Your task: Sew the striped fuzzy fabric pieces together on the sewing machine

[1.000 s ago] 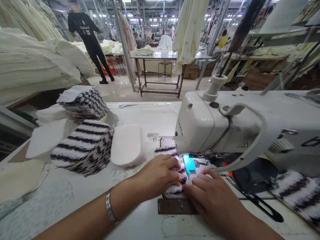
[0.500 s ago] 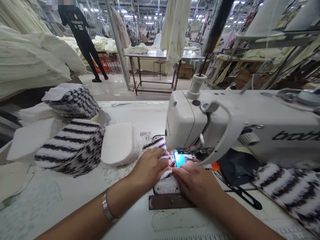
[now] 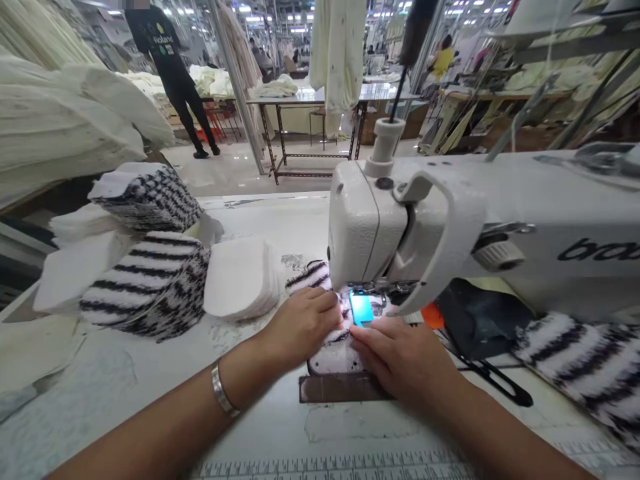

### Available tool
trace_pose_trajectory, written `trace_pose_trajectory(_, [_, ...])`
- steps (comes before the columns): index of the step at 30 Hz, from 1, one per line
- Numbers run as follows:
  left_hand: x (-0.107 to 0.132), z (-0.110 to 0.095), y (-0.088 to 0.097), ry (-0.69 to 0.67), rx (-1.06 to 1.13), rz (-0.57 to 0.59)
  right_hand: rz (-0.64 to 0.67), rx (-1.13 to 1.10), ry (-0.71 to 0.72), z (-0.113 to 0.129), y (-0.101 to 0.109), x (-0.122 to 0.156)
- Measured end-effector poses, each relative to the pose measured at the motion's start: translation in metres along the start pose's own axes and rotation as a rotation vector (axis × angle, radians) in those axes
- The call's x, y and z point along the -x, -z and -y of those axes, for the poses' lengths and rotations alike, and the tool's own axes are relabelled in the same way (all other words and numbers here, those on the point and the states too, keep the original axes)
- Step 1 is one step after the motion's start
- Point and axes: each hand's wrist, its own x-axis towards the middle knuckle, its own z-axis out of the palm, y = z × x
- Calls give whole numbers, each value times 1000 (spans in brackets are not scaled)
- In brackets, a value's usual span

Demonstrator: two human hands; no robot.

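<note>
One black-and-white striped, fuzzy cloth piece [image 3: 309, 276] sits under the head of the big white metal sewing machine [image 3: 365, 227]. It looks partway through; I can't tell how much is stitched. The left hand [image 3: 303, 325] presses it with bent fingers close together. The right hand [image 3: 403, 348] has its fingers together, just beside it. I can't tell if either pinches. Left of the machine, two stripy fuzzy stacks [image 3: 145, 283] [image 3: 160, 193] and three soft white stacks [image 3: 239, 277] [image 3: 75, 275] [image 3: 83, 223] seem left to do.
</note>
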Motion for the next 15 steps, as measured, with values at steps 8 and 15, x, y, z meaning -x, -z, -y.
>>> trace_pose_trajectory(8, [-3,-17,-9,158,-167,-57,-55,-4,38,-4,7,2])
trace_pose_trajectory(15, [-14,-22,-1,328,-165,88,-32,-34,41,-2,8,3])
